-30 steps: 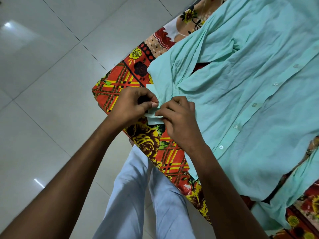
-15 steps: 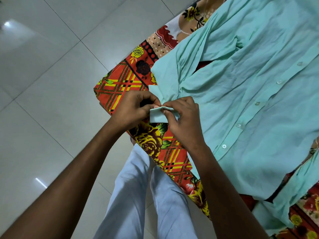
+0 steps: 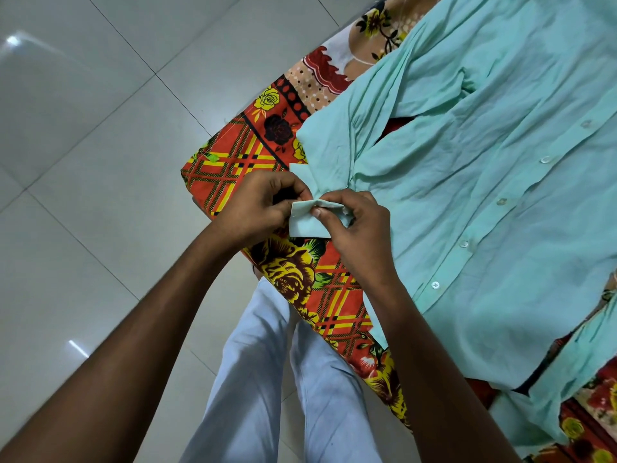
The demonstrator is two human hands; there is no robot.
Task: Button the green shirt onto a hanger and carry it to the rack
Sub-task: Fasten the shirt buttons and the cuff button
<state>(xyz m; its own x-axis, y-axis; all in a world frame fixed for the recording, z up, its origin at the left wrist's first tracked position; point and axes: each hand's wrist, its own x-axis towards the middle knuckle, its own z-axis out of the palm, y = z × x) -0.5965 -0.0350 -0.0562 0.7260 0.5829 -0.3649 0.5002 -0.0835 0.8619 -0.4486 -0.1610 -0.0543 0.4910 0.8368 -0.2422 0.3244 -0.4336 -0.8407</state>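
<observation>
The pale green shirt (image 3: pixel 494 208) lies spread on a bed, its placket with several white buttons running diagonally down toward me. Its collar end (image 3: pixel 305 225) sticks out over the bed's near corner. My left hand (image 3: pixel 260 205) pinches the collar tip from the left. My right hand (image 3: pixel 354 228) grips the same folded collar piece from the right, thumb on top. Both hands meet at the collar, fingers touching the fabric. No hanger is visible and no rack is in view.
The shirt rests on a red, yellow and black floral bedsheet (image 3: pixel 233 168) covering the bed's corner. White glossy floor tiles (image 3: pixel 100 162) fill the left. My legs in light blue trousers (image 3: pixel 267 379) stand against the bed's edge.
The collar piece between my fingers has been unfolded and shows more fabric below my thumbs. Both hands stay at the same spot at the bed's corner.
</observation>
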